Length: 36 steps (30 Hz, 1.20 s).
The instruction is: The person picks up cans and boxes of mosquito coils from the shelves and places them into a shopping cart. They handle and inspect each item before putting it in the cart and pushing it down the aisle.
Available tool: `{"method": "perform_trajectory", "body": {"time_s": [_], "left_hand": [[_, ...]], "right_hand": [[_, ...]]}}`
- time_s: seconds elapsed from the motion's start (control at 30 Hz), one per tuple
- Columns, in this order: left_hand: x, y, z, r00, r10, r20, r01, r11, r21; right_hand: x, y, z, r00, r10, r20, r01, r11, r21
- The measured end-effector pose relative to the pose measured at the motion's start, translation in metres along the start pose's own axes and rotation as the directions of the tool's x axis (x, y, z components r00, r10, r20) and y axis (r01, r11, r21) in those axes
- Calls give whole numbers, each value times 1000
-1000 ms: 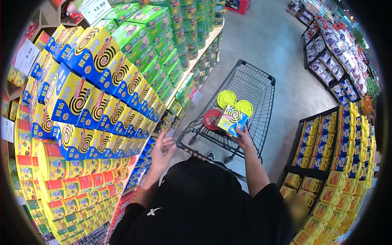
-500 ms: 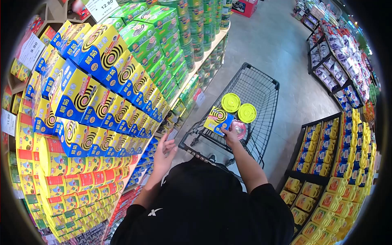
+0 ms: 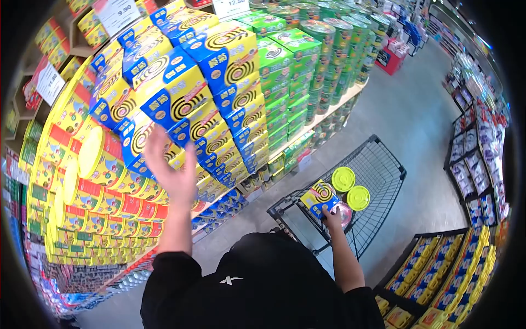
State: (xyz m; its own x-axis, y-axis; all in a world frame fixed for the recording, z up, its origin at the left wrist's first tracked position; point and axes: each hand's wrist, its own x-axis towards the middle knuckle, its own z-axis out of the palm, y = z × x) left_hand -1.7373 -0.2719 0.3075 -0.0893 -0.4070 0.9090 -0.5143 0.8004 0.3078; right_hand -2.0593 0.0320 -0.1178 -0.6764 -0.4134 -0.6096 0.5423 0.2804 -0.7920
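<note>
My left hand point(image 3: 172, 167) is raised before the stacked blue and yellow coil boxes point(image 3: 174, 90), its fingers apart and slightly blurred, holding nothing. Whether it touches a box cannot be told. My right hand point(image 3: 331, 217) grips the lower corner of a yellow and blue coil box point(image 3: 320, 199) over the near part of the black wire cart point(image 3: 378, 189). Two tubs with yellow-green lids point(image 3: 343, 179) are in the cart beside that box. A pink round container point(image 3: 344, 213) shows partly behind my right hand.
Green boxes point(image 3: 282, 82) and green cans point(image 3: 335, 60) stand further along the shelf. Yellow tubs point(image 3: 90, 152) are stacked at the left. A rack of yellow bottles point(image 3: 433, 274) stands at the lower right, and a dark display rack point(image 3: 466, 153) beyond the cart.
My left hand has risen from beside the shelf edge to the front of the stacked boxes. The view has turned left, so the cart sits lower and further right. My right hand still grips its box.
</note>
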Motion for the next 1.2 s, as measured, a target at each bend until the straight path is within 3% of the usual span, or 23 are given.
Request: {"method": "perform_trajectory", "body": {"time_s": [0.03, 0.07, 0.13, 0.17, 0.2, 0.3, 0.4, 0.53, 0.57, 0.67, 0.77, 0.87, 0.93, 1.0, 1.07, 1.1, 1.13, 1.17, 1.2], "left_hand": [[26, -7, -5, 999, 31, -14, -29, 993, 118], [49, -20, 1, 991, 0, -131, -1, 1000, -5], [83, -28, -5, 988, -151, 36, 150, 988, 28], [93, -36, -3, 954, -246, 173, 272, 950, -151], [100, -42, -1, 897, -304, 322, 402, 863, -306], [101, -50, 7, 923, -216, 320, 302, 919, -252], [98, -51, 10, 874, -351, 337, 457, 830, -321], [89, -48, 12, 912, -358, 201, 410, 824, -392], [86, -57, 11, 950, -277, 142, 308, 898, -314], [76, -46, -4, 891, -439, 118, 431, 731, -530], [56, -35, -18, 937, -347, 41, 277, 665, -694], [24, -13, -29, 949, -275, 152, 284, 540, -793], [-9, 3, -22, 941, -262, 213, 328, 563, -759], [-53, 10, -12, 915, -223, 335, 384, 734, -560], [-83, 22, -2, 900, 186, 394, 17, 889, -458], [-98, 31, 7, 796, 118, 594, 275, 803, -529], [-105, 49, 17, 736, 215, 642, 321, 724, -611], [-112, 67, 26, 665, 309, 680, 386, 637, -667], [-113, 88, 35, 663, 505, 553, 247, 550, -798]], "right_hand": [[-5, -5, 1, 997, -24, -72, 22, 999, -34], [6, 2, -6, 987, -93, -133, 80, 992, -103], [23, 14, -18, 940, -237, -245, 177, 953, -245], [10, 4, -23, 973, -144, -179, 138, 990, -42], [-11, -13, -22, 974, -139, -179, 137, 990, -22], [-42, -38, -20, 970, -126, -206, 138, 989, 49], [-51, -40, -25, 968, -135, -209, 160, 981, 109], [-69, -55, -24, 965, -176, -197, 215, 956, 200], [-72, -60, -23, 962, -189, -195, 229, 952, 204], [-83, -75, -16, 961, -224, -164, 257, 940, 223], [-136, -129, 18, 967, -229, -116, 250, 940, 232], [-190, -178, 48, 915, -375, 147, 341, 916, 213], [-211, -188, 57, 834, -454, 313, 373, 883, 286], [-246, -206, 66, 716, -546, 435, 442, 837, 323], [-267, -210, 63, 655, -537, 532, 410, 844, 347], [-271, -206, 60, 638, -538, 550, 354, 840, 411], [-274, -203, 56, 612, -544, 575, 297, 831, 470], [-278, -197, 52, 676, -477, 561, 136, 829, 542], [-277, -193, 48, 731, -424, 534, 144, 862, 487]]}}
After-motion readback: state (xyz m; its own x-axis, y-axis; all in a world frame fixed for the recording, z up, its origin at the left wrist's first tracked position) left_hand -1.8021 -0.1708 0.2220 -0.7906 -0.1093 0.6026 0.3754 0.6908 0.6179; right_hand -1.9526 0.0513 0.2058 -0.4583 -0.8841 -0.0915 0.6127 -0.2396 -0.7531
